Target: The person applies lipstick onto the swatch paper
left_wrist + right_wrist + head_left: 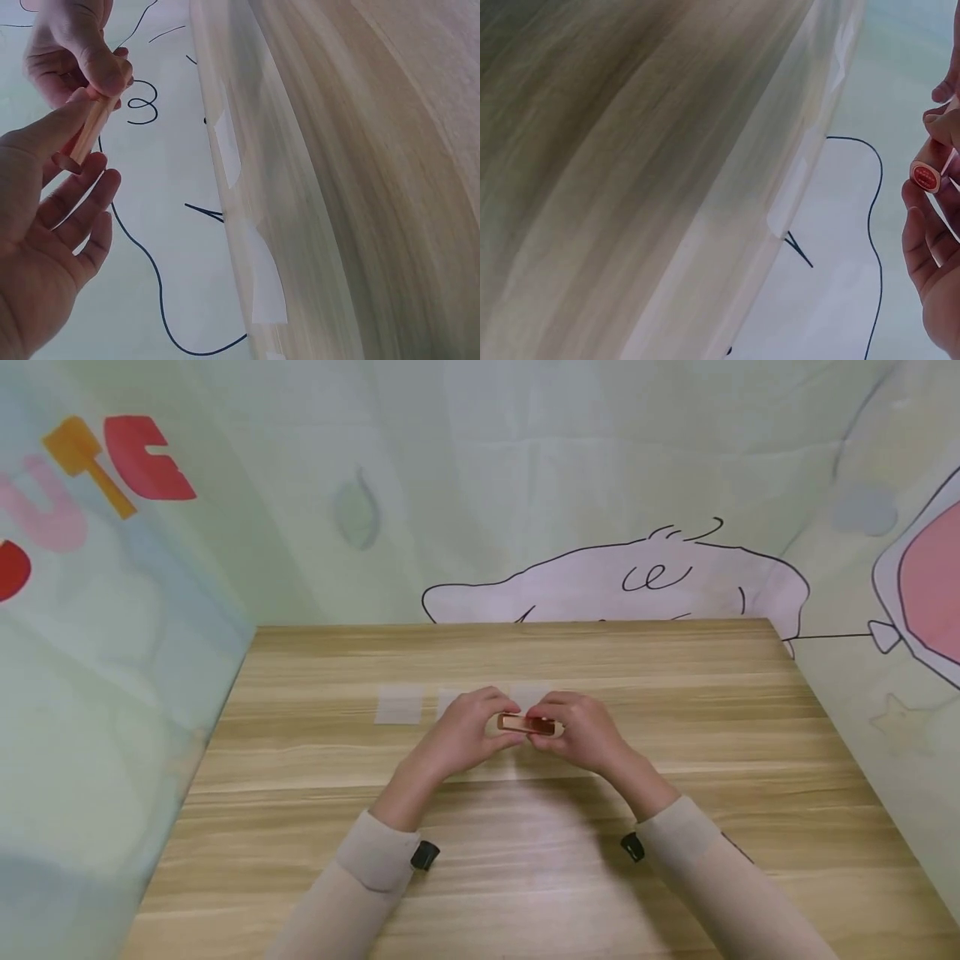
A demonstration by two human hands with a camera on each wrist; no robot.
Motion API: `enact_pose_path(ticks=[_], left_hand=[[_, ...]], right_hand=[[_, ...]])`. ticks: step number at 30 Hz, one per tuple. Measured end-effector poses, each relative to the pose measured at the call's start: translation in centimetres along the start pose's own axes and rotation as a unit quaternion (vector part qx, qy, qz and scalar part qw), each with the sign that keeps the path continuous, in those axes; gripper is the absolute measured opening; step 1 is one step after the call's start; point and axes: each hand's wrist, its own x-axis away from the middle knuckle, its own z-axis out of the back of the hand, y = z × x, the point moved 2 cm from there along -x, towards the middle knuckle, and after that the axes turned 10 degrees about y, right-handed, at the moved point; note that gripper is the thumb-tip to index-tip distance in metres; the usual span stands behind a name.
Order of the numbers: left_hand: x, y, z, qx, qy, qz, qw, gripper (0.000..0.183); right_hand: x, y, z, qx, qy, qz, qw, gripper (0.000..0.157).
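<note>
A slim, copper-coloured bar (526, 724) is held above the table between both hands. My left hand (467, 732) pinches its left end between thumb and fingers. Around the right end curl the thumb and fingers of my right hand (588, 732). In the left wrist view the bar (92, 129) slants, and the other left fingers hang loosely below it. One end of the bar (925, 177) shows a red, patterned face in the right wrist view; its exact kind cannot be told. The fingers hide part of its length.
Behind the hands, pale squares lie in a row on the wooden table (300, 827): a left one (399, 705), a partly covered middle one (447, 700) and a right one (529, 692). A printed cloth (480, 485) hangs along the table's back and sides.
</note>
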Motion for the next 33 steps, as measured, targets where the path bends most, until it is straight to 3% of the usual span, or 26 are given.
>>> enact_pose_path(ticks=[14,33], left_hand=[[1.3,-0.1,0.1,-0.039,0.02,-0.033,0.9985,0.029],[2.4,-0.6,0.7,-0.033,0.047,-0.026,0.998,0.021]], right_hand=[[-0.8,-1.1,-0.6,0.05,-0.045,0.022,0.997,0.019],[-1.2,-2.0,-1.1,0.028,-0.065,0.028,0.997,0.014]])
